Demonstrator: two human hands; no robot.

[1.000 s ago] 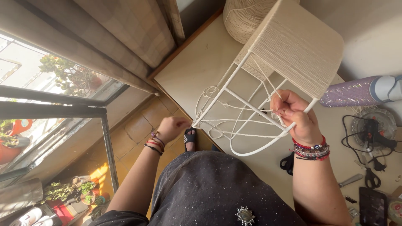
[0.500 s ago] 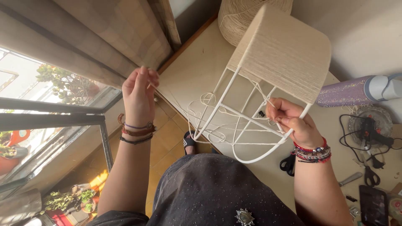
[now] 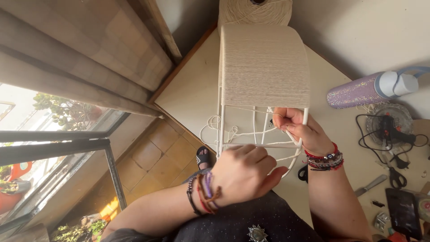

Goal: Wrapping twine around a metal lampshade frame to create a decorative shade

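Note:
A white wire lampshade frame (image 3: 221, 121) lies on a pale table (image 3: 188, 94), its upper half wrapped tight in cream cord (image 3: 264, 67). My right hand (image 3: 300, 130) pinches the cord against the frame's right upright, just under the wrapped part. My left hand (image 3: 245, 172) is at the frame's lower ring, fingers curled around the wire; whether it also holds cord is hidden. Loose cord (image 3: 214, 127) loops on the table left of the frame. A big spool of the same cord (image 3: 255, 11) stands behind the frame.
A glittery purple bottle (image 3: 367, 89) lies at the right. Beyond it are a small black fan with cable (image 3: 389, 125), black scissors (image 3: 396, 175), a knife (image 3: 371, 184) and a dark phone (image 3: 403, 213). A curtain (image 3: 85, 58) and window (image 3: 53, 130) stand left, tiled floor (image 3: 165, 152) below.
The frame has turned upright toward me. My left hand came down from high at the left, where it pulled cord, to the frame's lower ring. My right hand stays on the frame's right side.

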